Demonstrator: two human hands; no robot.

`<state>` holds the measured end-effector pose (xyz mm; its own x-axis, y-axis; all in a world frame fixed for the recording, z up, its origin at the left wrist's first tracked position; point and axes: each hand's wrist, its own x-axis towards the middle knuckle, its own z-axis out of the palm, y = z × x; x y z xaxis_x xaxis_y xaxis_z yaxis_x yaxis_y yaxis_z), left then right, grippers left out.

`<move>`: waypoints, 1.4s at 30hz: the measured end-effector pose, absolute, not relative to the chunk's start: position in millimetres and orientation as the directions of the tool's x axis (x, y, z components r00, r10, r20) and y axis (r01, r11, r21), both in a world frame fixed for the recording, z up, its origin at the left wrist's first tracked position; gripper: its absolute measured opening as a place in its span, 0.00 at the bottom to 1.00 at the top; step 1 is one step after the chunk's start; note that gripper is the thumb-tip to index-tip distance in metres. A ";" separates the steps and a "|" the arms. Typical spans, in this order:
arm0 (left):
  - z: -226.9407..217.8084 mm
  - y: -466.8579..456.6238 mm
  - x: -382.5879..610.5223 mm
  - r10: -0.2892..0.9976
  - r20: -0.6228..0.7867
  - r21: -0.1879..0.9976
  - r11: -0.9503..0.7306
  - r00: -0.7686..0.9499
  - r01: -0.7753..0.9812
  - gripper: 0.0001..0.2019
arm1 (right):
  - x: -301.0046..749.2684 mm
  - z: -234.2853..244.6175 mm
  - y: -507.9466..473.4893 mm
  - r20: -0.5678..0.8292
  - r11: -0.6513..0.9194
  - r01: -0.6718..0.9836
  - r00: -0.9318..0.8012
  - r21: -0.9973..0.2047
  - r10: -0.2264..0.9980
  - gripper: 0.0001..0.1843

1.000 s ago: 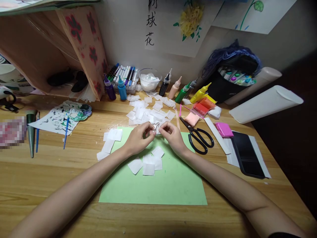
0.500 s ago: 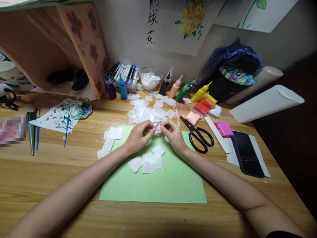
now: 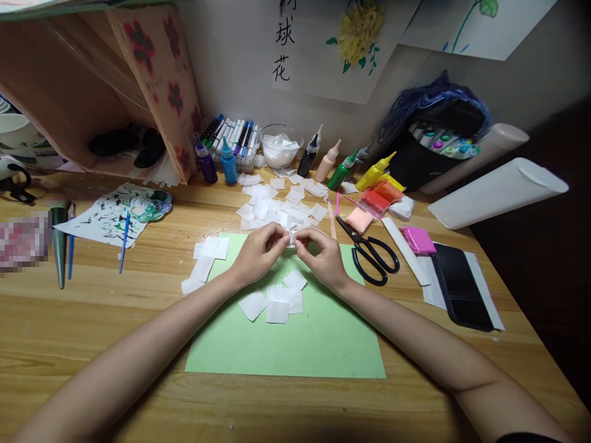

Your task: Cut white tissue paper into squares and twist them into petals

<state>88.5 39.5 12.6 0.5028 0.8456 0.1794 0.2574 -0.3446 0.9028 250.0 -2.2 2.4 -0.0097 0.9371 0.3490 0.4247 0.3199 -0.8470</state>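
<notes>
Over the far edge of a green sheet of paper (image 3: pixel 286 351), my left hand (image 3: pixel 261 253) and my right hand (image 3: pixel 322 257) meet at the fingertips. Both pinch one small white paper piece (image 3: pixel 291 236), mostly covered by the fingers. A heap of white paper squares (image 3: pixel 272 206) lies just beyond my hands. Several more squares (image 3: pixel 277 311) rest on the green sheet below my wrists. Another group of white squares (image 3: pixel 203 268) overlaps the sheet's left edge.
Black-handled scissors (image 3: pixel 369 252) lie right of my right hand, near a pink clay pack (image 3: pixel 418 240) and a black phone-like slab (image 3: pixel 462 286). Paint bottles (image 3: pixel 339 175) and a clear bowl (image 3: pixel 279 151) stand behind the heap. Paintbrushes (image 3: pixel 124 243) and a paint-smeared sheet (image 3: pixel 99 215) lie left.
My right hand's fingertips have moved slightly left, closer against my left fingertips, and the white paper piece shows less between them. My left hand stays about where it was.
</notes>
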 end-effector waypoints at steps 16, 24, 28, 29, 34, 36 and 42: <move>12.5 40.3 88.1 0.841 0.161 0.881 -0.359 0.517 0.308 0.04 | 257.5 -8.4 3.5 0.286 0.250 0.280 0.093 -0.927 0.954 0.11; 9.7 42.0 88.0 0.914 0.128 0.886 -0.280 0.384 0.371 0.07 | 261.0 -9.4 12.3 0.225 0.153 0.238 0.316 -0.959 0.922 0.14; 8.7 42.4 87.8 0.943 0.116 0.908 -0.228 0.312 0.352 0.06 | 266.0 -17.8 23.0 0.146 0.097 0.153 0.358 -0.983 0.922 0.11; 8.3 42.7 87.8 0.950 0.115 0.913 -0.216 0.289 0.347 0.06 | 266.5 -19.7 24.3 0.140 0.092 0.147 0.354 -0.985 0.925 0.09; 3.4 46.0 86.8 0.977 0.140 0.945 -0.180 0.159 0.273 0.07 | 263.9 -16.6 18.3 0.284 0.169 0.363 0.294 -0.916 0.913 0.24; 1.4 47.3 86.0 0.982 0.148 0.952 -0.174 0.118 0.254 0.07 | 262.6 -10.7 13.7 0.381 0.209 0.570 0.201 -0.794 0.902 0.23; 1.8 48.1 85.0 0.981 0.170 0.949 -0.188 0.092 0.254 0.07 | 261.8 -5.7 9.6 0.420 0.323 0.839 -0.126 -0.438 0.899 0.04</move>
<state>85.0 48.1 1.8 0.0925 0.9811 0.1702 0.2535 -0.1885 0.9488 261.8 9.6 -5.7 -0.1262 0.8987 0.4200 0.8391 0.3225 -0.4380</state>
